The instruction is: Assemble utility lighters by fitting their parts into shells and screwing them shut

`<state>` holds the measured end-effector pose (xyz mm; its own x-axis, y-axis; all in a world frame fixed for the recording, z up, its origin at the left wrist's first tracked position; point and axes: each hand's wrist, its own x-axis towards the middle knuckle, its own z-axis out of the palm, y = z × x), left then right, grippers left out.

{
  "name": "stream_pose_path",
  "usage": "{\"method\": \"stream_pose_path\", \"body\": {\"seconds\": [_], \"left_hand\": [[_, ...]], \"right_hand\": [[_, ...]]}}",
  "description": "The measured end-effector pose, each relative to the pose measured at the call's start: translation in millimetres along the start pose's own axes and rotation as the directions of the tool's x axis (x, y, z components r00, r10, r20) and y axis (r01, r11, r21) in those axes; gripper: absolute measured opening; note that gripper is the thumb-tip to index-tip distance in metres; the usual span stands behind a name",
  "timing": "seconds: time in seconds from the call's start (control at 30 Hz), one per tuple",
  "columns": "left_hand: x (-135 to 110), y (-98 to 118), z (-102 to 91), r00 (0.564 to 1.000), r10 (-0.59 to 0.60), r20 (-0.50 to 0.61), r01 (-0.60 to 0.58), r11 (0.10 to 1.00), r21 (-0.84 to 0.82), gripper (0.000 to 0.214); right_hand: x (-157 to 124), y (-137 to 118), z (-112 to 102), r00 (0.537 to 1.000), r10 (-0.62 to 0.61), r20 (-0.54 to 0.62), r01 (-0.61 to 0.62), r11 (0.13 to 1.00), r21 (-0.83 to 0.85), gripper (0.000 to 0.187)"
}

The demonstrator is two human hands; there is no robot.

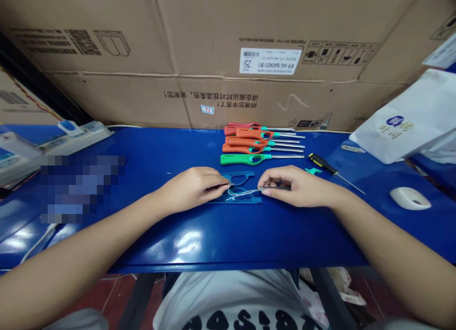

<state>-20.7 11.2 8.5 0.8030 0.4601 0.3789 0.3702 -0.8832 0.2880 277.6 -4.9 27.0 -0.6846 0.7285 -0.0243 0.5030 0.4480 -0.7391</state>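
Observation:
My left hand [194, 189] is closed in a pinch on a small part at the end of a thin white wire [233, 193]; its fingers hide most of that part. My right hand [295, 185] is closed around a slim dark rod-like piece, whose left end meets the wires. Under and between both hands lie two blue plastic lighter shell halves, the upper half [245, 177] and the lower half [249, 200]. Just beyond them is a green lighter [240, 159], with several orange and red lighters [245, 142] grouped behind it, metal tubes pointing right.
Right of my right hand lie a small teal trigger piece [313, 171], a screwdriver [326, 165] and a white rounded object [409, 198]. A white bag [409, 116] stands farther right. Power strips [85, 135] sit at left. A large cardboard box [199, 59] borders the blue table [160, 244].

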Motion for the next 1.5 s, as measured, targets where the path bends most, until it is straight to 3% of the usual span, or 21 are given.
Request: {"method": "stream_pose_path", "body": {"seconds": [0.53, 0.93, 1.37, 1.5], "left_hand": [[1.1, 6.2, -7.1, 0.98, -0.097, 0.173, 0.098, 0.995, 0.005, 0.028], [0.2, 10.9, -4.9, 0.974, -0.101, 0.204, 0.116, 0.991, -0.062, 0.024], [2.5, 12.5, -6.8, 0.969, -0.112, 0.22, 0.145, 0.979, -0.144, 0.022], [2.9, 14.2, -9.3, 0.956, -0.155, 0.248, 0.198, 0.967, -0.16, 0.019]], "right_hand": [[-0.9, -1.3, 0.7, 0.988, -0.138, 0.064, 0.143, 0.986, -0.088, 0.016], [-4.0, -2.1, -0.4, 0.994, -0.066, 0.092, 0.073, 0.995, -0.073, 0.014], [-1.3, -4.1, 2.1, 0.992, -0.085, 0.092, 0.102, 0.977, -0.19, 0.012], [-1.5, -7.2, 5.7, 0.992, -0.095, 0.086, 0.117, 0.948, -0.295, 0.015]]}}
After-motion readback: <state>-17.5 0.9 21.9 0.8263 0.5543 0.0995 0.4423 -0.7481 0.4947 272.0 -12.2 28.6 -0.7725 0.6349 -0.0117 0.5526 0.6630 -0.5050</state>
